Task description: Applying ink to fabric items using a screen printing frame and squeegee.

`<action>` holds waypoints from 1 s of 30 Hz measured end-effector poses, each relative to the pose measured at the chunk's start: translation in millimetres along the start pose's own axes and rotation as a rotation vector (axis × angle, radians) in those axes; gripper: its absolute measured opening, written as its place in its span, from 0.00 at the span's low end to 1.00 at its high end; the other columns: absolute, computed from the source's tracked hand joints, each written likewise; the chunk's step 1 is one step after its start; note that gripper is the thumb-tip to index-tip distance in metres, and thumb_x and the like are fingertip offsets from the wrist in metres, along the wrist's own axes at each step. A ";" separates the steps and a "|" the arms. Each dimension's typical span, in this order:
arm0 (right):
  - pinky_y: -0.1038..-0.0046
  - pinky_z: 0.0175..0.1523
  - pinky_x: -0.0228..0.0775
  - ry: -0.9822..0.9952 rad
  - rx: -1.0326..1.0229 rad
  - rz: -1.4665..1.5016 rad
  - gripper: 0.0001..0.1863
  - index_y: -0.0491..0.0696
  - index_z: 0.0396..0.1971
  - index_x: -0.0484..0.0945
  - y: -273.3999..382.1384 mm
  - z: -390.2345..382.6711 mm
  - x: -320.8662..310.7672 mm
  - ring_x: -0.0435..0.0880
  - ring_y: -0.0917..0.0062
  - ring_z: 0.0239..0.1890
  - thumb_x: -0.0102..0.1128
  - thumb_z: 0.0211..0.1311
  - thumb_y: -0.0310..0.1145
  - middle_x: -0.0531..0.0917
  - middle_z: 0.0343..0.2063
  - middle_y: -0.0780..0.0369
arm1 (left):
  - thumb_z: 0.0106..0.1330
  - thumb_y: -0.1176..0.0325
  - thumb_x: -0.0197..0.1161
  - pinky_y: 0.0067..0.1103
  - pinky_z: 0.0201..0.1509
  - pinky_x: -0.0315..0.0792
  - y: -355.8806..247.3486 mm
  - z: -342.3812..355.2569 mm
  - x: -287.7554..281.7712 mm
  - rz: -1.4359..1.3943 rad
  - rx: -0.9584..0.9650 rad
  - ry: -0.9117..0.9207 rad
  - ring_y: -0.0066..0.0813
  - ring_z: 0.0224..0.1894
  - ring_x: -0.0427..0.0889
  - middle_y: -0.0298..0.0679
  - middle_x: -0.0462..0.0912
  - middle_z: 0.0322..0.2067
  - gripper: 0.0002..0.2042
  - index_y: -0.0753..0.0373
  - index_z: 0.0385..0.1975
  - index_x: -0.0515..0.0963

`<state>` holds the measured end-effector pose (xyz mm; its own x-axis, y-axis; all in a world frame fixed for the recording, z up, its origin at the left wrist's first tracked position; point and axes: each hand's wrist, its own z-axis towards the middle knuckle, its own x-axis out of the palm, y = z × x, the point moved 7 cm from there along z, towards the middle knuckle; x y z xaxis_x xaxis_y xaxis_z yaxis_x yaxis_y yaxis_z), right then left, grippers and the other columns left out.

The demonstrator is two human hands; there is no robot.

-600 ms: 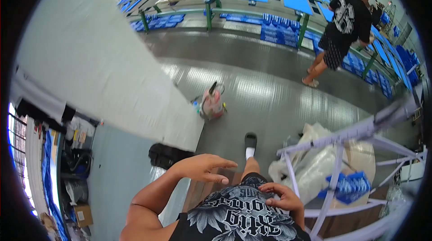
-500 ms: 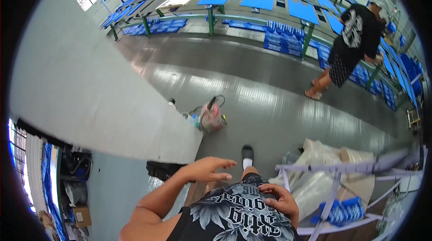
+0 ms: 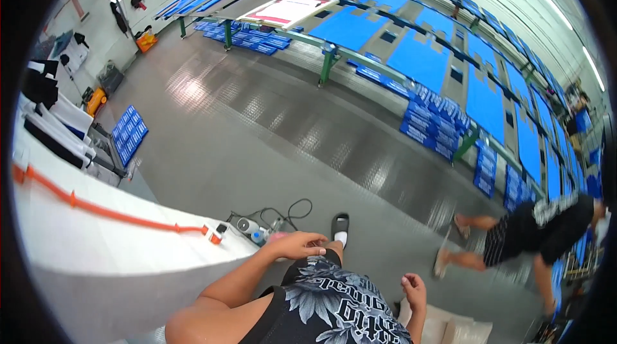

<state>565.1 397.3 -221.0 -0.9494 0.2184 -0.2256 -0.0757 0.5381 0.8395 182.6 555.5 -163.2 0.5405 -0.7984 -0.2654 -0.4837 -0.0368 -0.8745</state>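
Left hand (image 3: 301, 246): held out on our side of the long table (image 3: 232, 5), thumb and fingers a little apart around nothing; we cannot tell whether it touches the dark shorts (image 3: 299, 272).
Right hand (image 3: 413, 291): come away from the patterned shirt (image 3: 350, 308) and now just beside it, across the floor from the table; fingers loosely bent, nothing seen in them, so both our hands look unloaded.
View: we have turned; the pale metal rack has left the picture and more of the table shows.
White wall (image 3: 128, 241): on our side of the table, its orange pipe (image 3: 125, 215) now visible.
White appliance (image 3: 247, 226): on the floor before the table, near our left hand, a black cable (image 3: 297, 215) beside it.
Blue panels (image 3: 418, 61): laid along the table, well apart from our hands.
Co-worker (image 3: 546, 231): now bent low by the table's near edge, toward its right end.
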 end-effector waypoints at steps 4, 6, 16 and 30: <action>0.78 0.29 0.68 0.042 0.442 -0.053 0.12 0.45 0.30 0.77 -85.9 98.4 -23.3 0.76 0.82 0.27 0.64 0.55 0.39 0.79 0.22 0.65 | 0.63 0.50 0.59 0.29 0.50 0.72 -2.2 63.1 -112.2 -0.033 -0.054 -0.171 0.40 0.46 0.80 0.50 0.80 0.44 0.26 0.66 0.53 0.71; 0.78 0.28 0.68 0.194 0.710 0.071 0.14 0.46 0.30 0.78 -27.8 129.9 1.2 0.76 0.82 0.26 0.63 0.55 0.42 0.79 0.22 0.65 | 0.62 0.51 0.60 0.29 0.53 0.71 -7.9 80.3 -177.7 -0.026 -0.109 -0.245 0.38 0.47 0.79 0.47 0.79 0.46 0.27 0.65 0.54 0.70; 0.76 0.28 0.69 0.614 0.360 -0.588 0.17 0.47 0.31 0.78 126.8 437.8 151.5 0.77 0.80 0.25 0.60 0.56 0.48 0.81 0.23 0.65 | 0.61 0.52 0.61 0.30 0.52 0.72 30.3 157.6 -478.0 0.001 -0.166 -0.533 0.40 0.47 0.79 0.49 0.79 0.47 0.25 0.65 0.52 0.72; 0.74 0.47 0.70 0.451 -0.368 -0.309 0.23 0.43 0.48 0.73 650.4 709.3 642.4 0.78 0.77 0.41 0.61 0.60 0.43 0.81 0.39 0.60 | 0.60 0.54 0.63 0.29 0.54 0.67 133.1 192.3 -989.9 0.191 -0.143 -1.139 0.41 0.51 0.73 0.44 0.75 0.48 0.20 0.66 0.43 0.76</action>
<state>122.1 1465.1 -170.6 -0.8957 -0.3074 -0.3212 -0.3886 0.1901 0.9016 -284.5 1456.5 -95.0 0.7213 0.2008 -0.6628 -0.6580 -0.1000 -0.7464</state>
